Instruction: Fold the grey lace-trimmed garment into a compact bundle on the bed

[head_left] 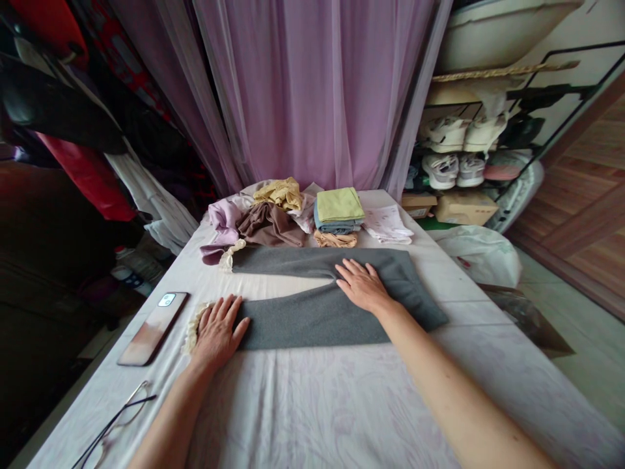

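Observation:
Grey trousers (pixel 293 320) with cream lace at the cuffs lie spread flat across the table, waist to the right and both legs pointing left. My left hand (pixel 217 331) rests flat on the cuff of the nearer leg, fingers stretched out, covering part of its lace. Near the crotch, my right hand (pixel 360 285) lies flat on the cloth with its fingers spread. The farther cuff's lace (pixel 231 255) touches a heap of crumpled clothes (pixel 271 225) in brown, lilac and mustard. Neither hand grips anything.
Behind the trousers stands a folded stack with a green cloth (pixel 340 204) on top, beside a folded white cloth (pixel 387 223). A phone (pixel 153 329) and eyeglasses (pixel 117 423) lie at the table's left edge. A shoe rack (pixel 469 98) stands at right, a purple curtain (pixel 307 91) behind.

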Motion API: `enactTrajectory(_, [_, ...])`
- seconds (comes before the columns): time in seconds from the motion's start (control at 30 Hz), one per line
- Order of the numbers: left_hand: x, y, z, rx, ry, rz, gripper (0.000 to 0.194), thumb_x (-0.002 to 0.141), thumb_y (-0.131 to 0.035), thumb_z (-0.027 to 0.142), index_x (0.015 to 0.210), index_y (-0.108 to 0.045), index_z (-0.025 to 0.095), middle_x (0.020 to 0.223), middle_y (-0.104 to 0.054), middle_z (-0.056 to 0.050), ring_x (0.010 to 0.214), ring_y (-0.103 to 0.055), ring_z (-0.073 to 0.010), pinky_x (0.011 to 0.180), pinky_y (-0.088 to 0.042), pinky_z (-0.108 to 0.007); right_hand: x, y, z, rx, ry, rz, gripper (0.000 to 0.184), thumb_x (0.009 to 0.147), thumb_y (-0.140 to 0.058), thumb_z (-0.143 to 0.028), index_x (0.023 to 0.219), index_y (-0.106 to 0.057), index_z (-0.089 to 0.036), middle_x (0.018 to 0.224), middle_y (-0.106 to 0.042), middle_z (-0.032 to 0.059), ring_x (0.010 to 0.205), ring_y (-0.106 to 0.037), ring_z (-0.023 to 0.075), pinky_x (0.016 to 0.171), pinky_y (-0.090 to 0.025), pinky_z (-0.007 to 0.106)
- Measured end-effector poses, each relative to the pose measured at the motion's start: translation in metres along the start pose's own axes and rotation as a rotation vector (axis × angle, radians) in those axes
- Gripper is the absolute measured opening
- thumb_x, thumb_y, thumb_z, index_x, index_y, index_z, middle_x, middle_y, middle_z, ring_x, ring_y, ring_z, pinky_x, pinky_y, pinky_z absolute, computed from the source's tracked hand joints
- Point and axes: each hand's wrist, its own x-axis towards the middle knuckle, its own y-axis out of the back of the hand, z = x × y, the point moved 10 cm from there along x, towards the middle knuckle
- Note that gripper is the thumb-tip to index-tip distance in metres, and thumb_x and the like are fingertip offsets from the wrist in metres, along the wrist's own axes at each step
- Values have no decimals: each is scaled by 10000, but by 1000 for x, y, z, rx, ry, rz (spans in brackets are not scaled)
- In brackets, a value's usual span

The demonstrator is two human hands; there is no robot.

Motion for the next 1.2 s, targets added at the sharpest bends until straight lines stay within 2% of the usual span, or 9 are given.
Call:
enactTrajectory(0.07, [-1, 0, 0, -5, -4, 17, 568, 949, -371, 457, 1445, -453, 192, 1521, -424, -98, 1435, -322, -290, 1167, -244, -491, -1, -11, -4, -1, -25, -52, 514, 978, -302, -407, 1455, -426, -264, 1561, -352, 79, 1432, -308, 250, 1142, -228, 530])
enactTrajectory(0.13, [-1, 1, 1, -18, -8, 37, 555, 949, -375, 451, 1438, -462, 203, 1514, -436, -97, 1429, -332, -286, 1164, -247, -493, -3, -10, -3, 19, -33, -21, 502, 975, -327, -398, 1443, -441, -259, 1550, -370, 95, 1420, -331, 258, 1134, -236, 539])
enactTrajectory(0.3, [-1, 0, 1, -40, -8, 46, 555, 947, -385, 461, 1439, -460, 217, 1507, -448, -90, 1421, -344, -292, 1160, -252, -496, -14, 17, -14, 152, 10, 262, 352, 939, -444, -347, 1217, -624, -225, 1379, -567, 120, 1263, -509, 253, 1068, -342, 461])
enactTrajectory(0.37, [-1, 1, 1, -42, -8, 53, 555, 947, -385, 465, 1439, -460, 218, 1505, -451, -89, 1421, -343, -295, 1159, -252, -497, -17, 23, -20, 175, 5, 327, 275, 914, -495, -338, 1094, -666, -220, 1306, -613, 118, 1214, -537, 259, 1017, -385, 426])
enactTrajectory(0.6, [-2, 2, 2, -46, 12, 37, 557, 951, -378, 479, 1435, -465, 217, 1505, -451, -85, 1429, -329, -281, 1170, -233, -478, -3, 18, -22, 182, -123, 258, 182, 852, -577, -335, 952, -689, -231, 1182, -666, 78, 1087, -589, 252, 934, -416, 388])
enactTrajectory(0.77, [-3, 3, 3, -45, 3, 36, 566, 954, -369, 477, 1440, -458, 201, 1507, -447, -97, 1429, -329, -289, 1165, -240, -488, -4, 16, -16, 250, -141, 293, 176, 844, -537, -241, 880, -709, -243, 1203, -673, 56, 1144, -569, 223, 981, -391, 391])
enactTrajectory(1.0, [-3, 3, 3, -46, -10, 58, 569, 952, -371, 490, 1438, -461, 210, 1504, -449, -99, 1422, -340, -294, 1160, -251, -481, -16, 14, -24, 178, -64, 248, 239, 897, -485, -267, 944, -719, -285, 1305, -636, 53, 1244, -513, 256, 1061, -307, 540])
enactTrajectory(1.1, [-2, 1, 2, -55, -8, 55, 577, 952, -366, 497, 1444, -453, 210, 1512, -438, -98, 1432, -322, -293, 1164, -242, -482, -21, 14, -27, 145, -39, 245, 285, 927, -446, -307, 1039, -707, -278, 1324, -621, 78, 1245, -515, 270, 1054, -320, 548])
enactTrajectory(1.2, [-3, 1, 2, -64, -2, 66, 573, 948, -375, 497, 1444, -453, 220, 1509, -445, -90, 1429, -330, -290, 1164, -240, -486, -28, 16, -25, 172, -35, 302, 348, 933, -426, -327, 1192, -645, -248, 1329, -613, 108, 1232, -528, 272, 1057, -336, 532])
